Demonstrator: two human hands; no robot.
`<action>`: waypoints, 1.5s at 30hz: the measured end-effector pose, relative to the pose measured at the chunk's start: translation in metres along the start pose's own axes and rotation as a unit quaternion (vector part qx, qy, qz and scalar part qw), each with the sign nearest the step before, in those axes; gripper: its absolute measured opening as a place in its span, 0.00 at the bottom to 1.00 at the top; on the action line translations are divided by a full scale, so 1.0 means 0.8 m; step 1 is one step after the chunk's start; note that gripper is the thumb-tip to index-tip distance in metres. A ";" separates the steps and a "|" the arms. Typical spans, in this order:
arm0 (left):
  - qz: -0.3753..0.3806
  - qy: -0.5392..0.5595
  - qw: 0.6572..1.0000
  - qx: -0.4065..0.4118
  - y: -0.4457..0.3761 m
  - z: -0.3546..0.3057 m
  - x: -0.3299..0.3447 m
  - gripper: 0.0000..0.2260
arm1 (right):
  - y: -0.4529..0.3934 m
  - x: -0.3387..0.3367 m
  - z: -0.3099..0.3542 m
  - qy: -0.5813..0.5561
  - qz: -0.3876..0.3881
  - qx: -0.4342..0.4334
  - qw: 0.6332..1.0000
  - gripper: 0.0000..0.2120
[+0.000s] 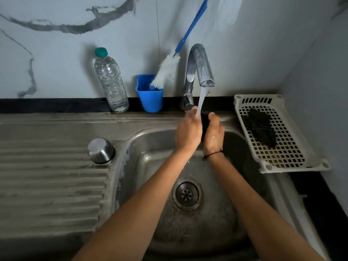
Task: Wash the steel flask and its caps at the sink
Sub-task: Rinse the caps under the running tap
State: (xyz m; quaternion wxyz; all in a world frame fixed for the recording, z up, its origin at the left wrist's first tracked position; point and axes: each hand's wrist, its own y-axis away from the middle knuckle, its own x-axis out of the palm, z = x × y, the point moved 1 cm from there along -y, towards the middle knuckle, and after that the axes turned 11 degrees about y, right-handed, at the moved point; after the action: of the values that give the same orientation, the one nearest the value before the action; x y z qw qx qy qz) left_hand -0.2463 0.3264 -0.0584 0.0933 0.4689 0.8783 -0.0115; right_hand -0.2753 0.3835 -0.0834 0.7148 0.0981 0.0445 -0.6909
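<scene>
We see L hand (188, 131) & R hand (213, 133) curled round a small black item (204, 127), prob. a flask cap, under water from the tap (199, 66), above the sink (143, 147). Steel cap (101, 150) sits upside-down on drainboard (49, 176), left. White basket (278, 132) w/ dark scrubber (260, 127) on right.

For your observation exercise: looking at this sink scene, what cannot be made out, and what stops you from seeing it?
- Head view: the dark item between the left hand and right hand is mostly covered by them; what it is cannot be told.
- The bottle brush handle is cut off by the top edge.
- The dark lump in the white basket is too dim to identify.
- The flask body is not visible.
</scene>
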 end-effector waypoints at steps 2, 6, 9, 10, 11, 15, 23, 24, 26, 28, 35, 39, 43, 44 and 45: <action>-0.014 -0.132 0.981 0.144 0.006 0.014 -0.004 0.21 | -0.002 0.002 0.002 -0.122 0.074 0.123 0.982 0.18; 0.067 -0.230 0.945 0.222 0.008 0.034 -0.018 0.26 | 0.000 -0.016 0.007 -0.166 0.204 0.300 0.917 0.23; 0.161 0.075 0.984 -0.025 0.012 0.020 -0.023 0.12 | -0.002 -0.022 0.004 -0.126 0.214 0.286 0.926 0.24; 0.177 0.185 0.961 -0.103 0.012 0.016 -0.028 0.10 | -0.002 -0.023 0.004 -0.109 0.205 0.277 0.932 0.24; 0.193 0.257 0.935 -0.149 0.010 0.012 -0.034 0.10 | -0.001 -0.022 0.006 -0.089 0.200 0.268 0.938 0.25; 0.173 0.318 0.911 -0.198 0.013 -0.001 -0.042 0.09 | 0.005 -0.017 0.016 -0.075 0.191 0.238 0.950 0.27; 0.028 0.266 0.946 -0.181 0.025 -0.007 -0.023 0.04 | 0.017 -0.005 0.008 -0.172 0.152 0.230 0.946 0.25; 0.003 0.251 0.952 -0.175 0.025 -0.006 -0.023 0.05 | 0.013 -0.005 0.001 -0.095 0.144 0.200 0.964 0.25; -0.042 0.190 0.971 -0.137 0.023 0.000 -0.022 0.09 | 0.005 -0.007 -0.006 0.098 0.117 0.085 0.985 0.23; -0.057 0.130 0.985 -0.101 0.022 0.004 -0.022 0.10 | 0.001 -0.007 -0.008 0.211 0.110 -0.035 0.971 0.19; 0.045 0.212 0.968 -0.127 0.031 -0.001 -0.028 0.13 | 0.002 -0.006 -0.005 0.299 0.106 -0.201 0.927 0.18; 0.050 0.252 0.957 -0.138 0.035 0.007 -0.035 0.17 | 0.002 0.000 0.010 0.354 0.120 -0.207 0.904 0.15; 0.076 0.297 0.936 -0.172 0.036 0.008 -0.046 0.24 | 0.000 0.001 0.015 0.315 0.197 -0.186 0.910 0.13; 0.087 0.304 0.932 -0.177 0.035 0.006 -0.049 0.28 | -0.001 0.001 0.016 0.261 0.242 -0.175 0.918 0.09; 0.093 0.309 0.929 -0.180 0.035 0.004 -0.051 0.31 | -0.004 -0.002 0.018 0.211 0.284 -0.160 0.921 0.05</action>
State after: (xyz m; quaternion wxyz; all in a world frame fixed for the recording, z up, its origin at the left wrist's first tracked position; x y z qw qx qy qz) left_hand -0.2007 0.3082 -0.0524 -0.0994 0.5042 0.8034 0.3008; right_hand -0.2795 0.3818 -0.0690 0.8614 0.1340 0.2747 -0.4058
